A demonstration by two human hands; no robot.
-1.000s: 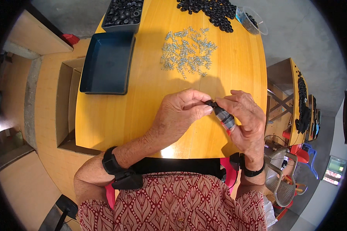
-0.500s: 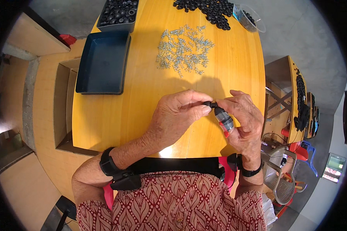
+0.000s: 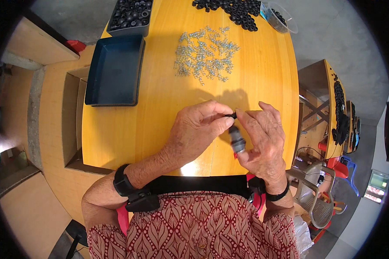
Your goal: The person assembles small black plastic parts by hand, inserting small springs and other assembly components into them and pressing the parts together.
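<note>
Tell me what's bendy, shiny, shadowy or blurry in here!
Head view: the yellow table has fisheye-bent edges, with glare at the nearest. Head view again: a shadow falls beyond the left hand and right hand; the dark object by the right hand looks blurred.

Under the hands (image 3: 196,129) (image 3: 263,138), the counter (image 3: 266,77) is smooth, glossy wood; beyond them, small parts (image 3: 201,56) shine like metal near a smooth plastic tray (image 3: 116,69).

Left head-worn fisheye; looks down from above patterned shirt (image 3: 199,224); left hand (image 3: 199,125), right hand (image 3: 266,138) close, mid-frame; table (image 3: 266,77) beyond.
</note>
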